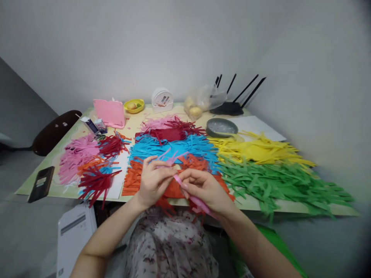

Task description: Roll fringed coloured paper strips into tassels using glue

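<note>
Both hands pinch one twisted pink fringed strip [199, 204] over the front edge of the table. My left hand [155, 179] grips its upper end, where thin pink strands fan out beyond the fingers. My right hand [201, 189] closes on the middle, and a tail hangs below the palm. Beneath the hands lies an orange fringed piece [133, 177]. Behind it are blue fringe [174, 146], dark red fringe [171, 134] and pink fringe [156, 122]. To the right spread yellow fringe [257, 150] and green fringe [281, 183].
On the left are a pink fringe pile [77, 154], red tassels [97, 181] and a phone [41, 184]. A pink tablet case [109, 113], yellow bowl [133, 106], grey dish [222, 127], bagged round food [195, 112] and black router [227, 108] stand at the back. A brown chair [55, 131] is beyond.
</note>
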{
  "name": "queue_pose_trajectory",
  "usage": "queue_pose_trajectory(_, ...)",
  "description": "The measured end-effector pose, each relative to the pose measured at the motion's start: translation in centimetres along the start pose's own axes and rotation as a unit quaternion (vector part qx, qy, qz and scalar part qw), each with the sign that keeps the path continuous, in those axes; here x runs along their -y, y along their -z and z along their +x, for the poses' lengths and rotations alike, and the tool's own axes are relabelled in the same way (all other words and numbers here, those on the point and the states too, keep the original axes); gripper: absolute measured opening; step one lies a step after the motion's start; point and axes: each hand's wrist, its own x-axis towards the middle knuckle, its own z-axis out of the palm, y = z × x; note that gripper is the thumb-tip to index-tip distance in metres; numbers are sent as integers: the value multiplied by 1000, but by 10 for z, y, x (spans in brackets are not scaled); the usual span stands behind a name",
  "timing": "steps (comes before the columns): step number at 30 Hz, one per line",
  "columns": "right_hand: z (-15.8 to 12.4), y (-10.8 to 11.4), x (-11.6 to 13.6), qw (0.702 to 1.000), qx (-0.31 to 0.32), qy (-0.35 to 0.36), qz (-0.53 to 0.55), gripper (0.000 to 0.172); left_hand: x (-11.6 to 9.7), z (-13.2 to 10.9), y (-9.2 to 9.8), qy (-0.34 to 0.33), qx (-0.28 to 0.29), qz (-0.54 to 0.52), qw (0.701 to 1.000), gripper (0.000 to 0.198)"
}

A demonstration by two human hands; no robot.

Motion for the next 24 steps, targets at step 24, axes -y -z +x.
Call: queue_pose_trajectory(24,192,256,15,778,-295,-19,-555,27,43,24,-43,407,-174,-279,852,24)
